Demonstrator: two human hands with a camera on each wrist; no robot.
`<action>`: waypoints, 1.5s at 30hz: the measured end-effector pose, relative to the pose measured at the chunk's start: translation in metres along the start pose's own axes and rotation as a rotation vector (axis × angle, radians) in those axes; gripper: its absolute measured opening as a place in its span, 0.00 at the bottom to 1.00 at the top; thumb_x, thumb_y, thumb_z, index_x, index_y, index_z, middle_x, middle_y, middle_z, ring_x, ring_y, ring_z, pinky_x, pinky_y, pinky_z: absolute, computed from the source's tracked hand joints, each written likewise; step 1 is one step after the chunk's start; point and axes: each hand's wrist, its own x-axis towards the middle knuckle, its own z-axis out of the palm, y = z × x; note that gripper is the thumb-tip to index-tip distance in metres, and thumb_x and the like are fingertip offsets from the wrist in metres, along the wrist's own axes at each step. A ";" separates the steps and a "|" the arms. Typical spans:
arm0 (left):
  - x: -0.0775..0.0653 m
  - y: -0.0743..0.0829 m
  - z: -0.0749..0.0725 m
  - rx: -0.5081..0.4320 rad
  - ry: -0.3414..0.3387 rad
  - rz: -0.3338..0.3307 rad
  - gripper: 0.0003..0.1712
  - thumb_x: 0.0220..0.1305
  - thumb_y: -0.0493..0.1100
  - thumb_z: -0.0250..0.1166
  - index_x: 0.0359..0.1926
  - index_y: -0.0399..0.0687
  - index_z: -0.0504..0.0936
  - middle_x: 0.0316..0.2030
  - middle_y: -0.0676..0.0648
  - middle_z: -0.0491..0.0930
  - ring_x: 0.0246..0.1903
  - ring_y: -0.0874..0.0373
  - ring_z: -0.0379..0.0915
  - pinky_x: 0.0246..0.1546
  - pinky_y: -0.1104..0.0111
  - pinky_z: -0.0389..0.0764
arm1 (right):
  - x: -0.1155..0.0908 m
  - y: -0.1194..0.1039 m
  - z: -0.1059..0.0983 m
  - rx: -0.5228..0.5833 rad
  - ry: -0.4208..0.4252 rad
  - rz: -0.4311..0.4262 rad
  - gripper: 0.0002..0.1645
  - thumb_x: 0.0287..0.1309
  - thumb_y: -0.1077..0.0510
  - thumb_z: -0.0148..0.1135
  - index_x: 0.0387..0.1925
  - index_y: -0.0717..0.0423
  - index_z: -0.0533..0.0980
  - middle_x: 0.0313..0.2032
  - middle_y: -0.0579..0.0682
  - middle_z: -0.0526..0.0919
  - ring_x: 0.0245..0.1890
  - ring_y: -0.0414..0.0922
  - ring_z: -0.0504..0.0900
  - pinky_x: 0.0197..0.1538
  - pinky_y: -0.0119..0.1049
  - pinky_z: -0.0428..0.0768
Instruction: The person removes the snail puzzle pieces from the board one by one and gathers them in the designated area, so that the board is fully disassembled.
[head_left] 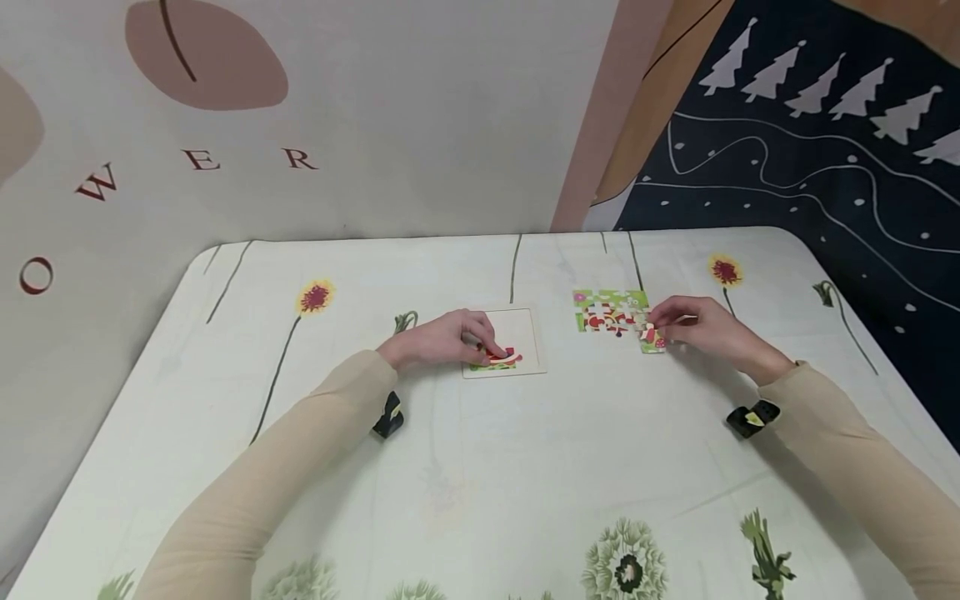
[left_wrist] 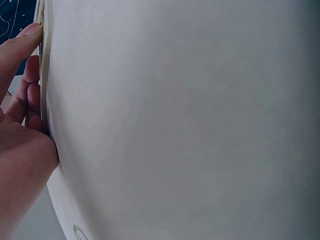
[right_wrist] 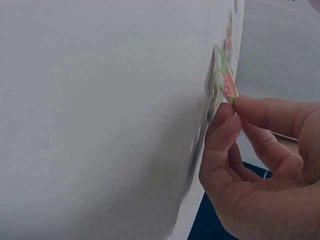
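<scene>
In the head view a pale, flat puzzle tray [head_left: 529,337] lies on the table, with several joined red and green puzzle pieces [head_left: 498,360] along its lower left. My left hand [head_left: 452,337] rests over the tray's left part, its fingertips touching these pieces. The left wrist view shows that hand [left_wrist: 22,100] against the tray's edge, seen side-on. To the right lies a cluster of loose puzzle pieces [head_left: 609,310]. At its right edge my right hand [head_left: 701,327] pinches a puzzle piece [right_wrist: 228,82] between thumb and fingers, tilted up from the table. The right fingers partly hide it.
The table [head_left: 480,467] has a white cloth printed with flowers and stems. A patterned wall hanging [head_left: 420,125] rises behind it, and a dark cloth with white trees [head_left: 810,167] hangs at the right. A black device [head_left: 388,417] sits at the left wrist, another [head_left: 752,418] at the right.
</scene>
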 end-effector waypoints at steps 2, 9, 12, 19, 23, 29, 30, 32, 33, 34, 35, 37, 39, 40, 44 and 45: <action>0.000 0.000 0.000 -0.001 0.000 0.001 0.13 0.57 0.32 0.67 0.44 0.43 0.88 0.40 0.50 0.75 0.47 0.54 0.66 0.51 0.60 0.64 | 0.000 0.001 0.001 -0.007 0.000 -0.008 0.14 0.63 0.67 0.58 0.49 0.68 0.76 0.42 0.59 0.78 0.40 0.50 0.73 0.36 0.33 0.74; 0.000 0.001 0.000 -0.010 0.002 0.000 0.13 0.57 0.32 0.67 0.44 0.43 0.88 0.40 0.50 0.75 0.47 0.54 0.65 0.51 0.61 0.64 | 0.000 0.003 0.002 -0.044 0.006 -0.042 0.12 0.61 0.69 0.57 0.47 0.69 0.76 0.38 0.58 0.78 0.37 0.49 0.73 0.36 0.31 0.73; -0.001 0.002 0.000 -0.018 0.001 -0.003 0.13 0.57 0.31 0.67 0.44 0.42 0.88 0.40 0.50 0.75 0.47 0.54 0.65 0.51 0.61 0.64 | 0.001 0.003 0.003 -0.054 0.008 -0.056 0.12 0.61 0.69 0.57 0.45 0.69 0.77 0.38 0.57 0.79 0.37 0.49 0.73 0.37 0.31 0.73; -0.003 0.004 0.000 -0.033 -0.001 -0.001 0.13 0.57 0.31 0.67 0.44 0.41 0.88 0.40 0.49 0.75 0.48 0.53 0.65 0.51 0.60 0.64 | 0.002 0.005 0.004 -0.049 0.008 -0.060 0.11 0.60 0.70 0.57 0.45 0.69 0.77 0.37 0.58 0.79 0.36 0.50 0.73 0.34 0.32 0.73; -0.002 0.003 0.000 -0.031 -0.003 0.005 0.13 0.57 0.30 0.67 0.44 0.40 0.87 0.40 0.49 0.75 0.47 0.53 0.66 0.51 0.60 0.65 | 0.002 0.005 0.004 -0.041 0.007 -0.053 0.11 0.60 0.69 0.57 0.44 0.69 0.77 0.37 0.57 0.79 0.35 0.49 0.73 0.33 0.32 0.72; -0.001 0.002 0.000 -0.015 -0.002 0.004 0.13 0.57 0.31 0.67 0.44 0.41 0.87 0.40 0.50 0.75 0.47 0.54 0.66 0.51 0.60 0.64 | 0.002 0.006 0.005 -0.046 0.007 -0.040 0.11 0.60 0.69 0.57 0.44 0.68 0.77 0.36 0.56 0.79 0.35 0.48 0.72 0.34 0.32 0.72; -0.001 0.002 0.000 -0.016 -0.002 0.003 0.13 0.57 0.31 0.67 0.44 0.41 0.88 0.40 0.50 0.75 0.47 0.54 0.66 0.51 0.60 0.64 | 0.002 0.006 0.005 -0.048 0.006 -0.037 0.11 0.61 0.69 0.57 0.45 0.68 0.77 0.37 0.56 0.79 0.35 0.49 0.72 0.34 0.32 0.72; -0.001 0.002 0.000 -0.023 -0.003 0.002 0.13 0.57 0.31 0.66 0.44 0.41 0.88 0.40 0.50 0.76 0.47 0.54 0.65 0.51 0.60 0.64 | 0.002 0.005 0.006 -0.052 0.002 -0.034 0.11 0.61 0.69 0.57 0.45 0.67 0.77 0.37 0.56 0.79 0.36 0.49 0.72 0.35 0.33 0.72; -0.001 0.002 0.000 -0.025 -0.004 0.002 0.13 0.57 0.31 0.66 0.44 0.41 0.87 0.40 0.49 0.76 0.47 0.54 0.65 0.51 0.60 0.64 | 0.002 0.005 0.006 -0.054 0.001 -0.032 0.11 0.61 0.69 0.57 0.45 0.67 0.77 0.37 0.56 0.79 0.36 0.49 0.72 0.36 0.33 0.72; -0.001 0.001 0.000 -0.025 -0.004 0.005 0.13 0.57 0.31 0.66 0.44 0.41 0.87 0.40 0.49 0.76 0.47 0.54 0.65 0.51 0.60 0.64 | 0.002 0.005 0.006 -0.057 0.001 -0.031 0.11 0.61 0.69 0.57 0.45 0.67 0.77 0.38 0.56 0.79 0.36 0.50 0.72 0.36 0.33 0.72; -0.001 0.001 0.000 -0.025 -0.004 0.007 0.13 0.57 0.31 0.66 0.44 0.41 0.87 0.40 0.49 0.76 0.47 0.54 0.66 0.50 0.60 0.64 | 0.002 0.004 0.007 -0.059 0.001 -0.032 0.11 0.61 0.69 0.57 0.46 0.67 0.78 0.38 0.56 0.79 0.37 0.50 0.72 0.37 0.32 0.72; -0.001 0.001 0.000 -0.020 -0.005 0.013 0.13 0.57 0.31 0.66 0.44 0.41 0.87 0.40 0.50 0.76 0.47 0.54 0.66 0.51 0.61 0.64 | 0.002 0.004 0.007 -0.062 0.002 -0.040 0.12 0.61 0.69 0.57 0.46 0.67 0.78 0.39 0.56 0.80 0.37 0.50 0.72 0.37 0.32 0.72; -0.001 0.001 0.000 -0.016 -0.005 0.018 0.13 0.57 0.31 0.66 0.44 0.41 0.87 0.40 0.50 0.76 0.47 0.54 0.66 0.51 0.60 0.64 | 0.001 0.004 0.007 -0.063 0.004 -0.050 0.12 0.60 0.69 0.57 0.45 0.68 0.78 0.39 0.57 0.80 0.37 0.49 0.72 0.37 0.31 0.72; -0.001 0.001 0.000 -0.012 -0.004 0.020 0.13 0.57 0.31 0.66 0.44 0.41 0.87 0.40 0.50 0.76 0.47 0.54 0.66 0.51 0.60 0.64 | 0.001 0.004 0.007 -0.062 0.004 -0.055 0.12 0.60 0.69 0.58 0.45 0.68 0.78 0.39 0.57 0.80 0.37 0.49 0.72 0.37 0.31 0.72; -0.002 0.002 -0.001 -0.003 -0.003 0.018 0.13 0.57 0.31 0.66 0.44 0.41 0.87 0.40 0.50 0.75 0.47 0.54 0.66 0.51 0.60 0.64 | 0.000 0.005 0.006 -0.051 0.000 -0.054 0.12 0.61 0.68 0.58 0.46 0.68 0.78 0.38 0.56 0.80 0.36 0.49 0.72 0.37 0.31 0.72; -0.002 0.003 -0.001 -0.001 -0.004 0.015 0.13 0.57 0.31 0.66 0.45 0.41 0.87 0.40 0.50 0.76 0.47 0.54 0.66 0.51 0.60 0.64 | 0.000 0.005 0.006 -0.048 0.000 -0.052 0.12 0.61 0.68 0.58 0.46 0.68 0.78 0.39 0.56 0.80 0.37 0.49 0.72 0.37 0.31 0.72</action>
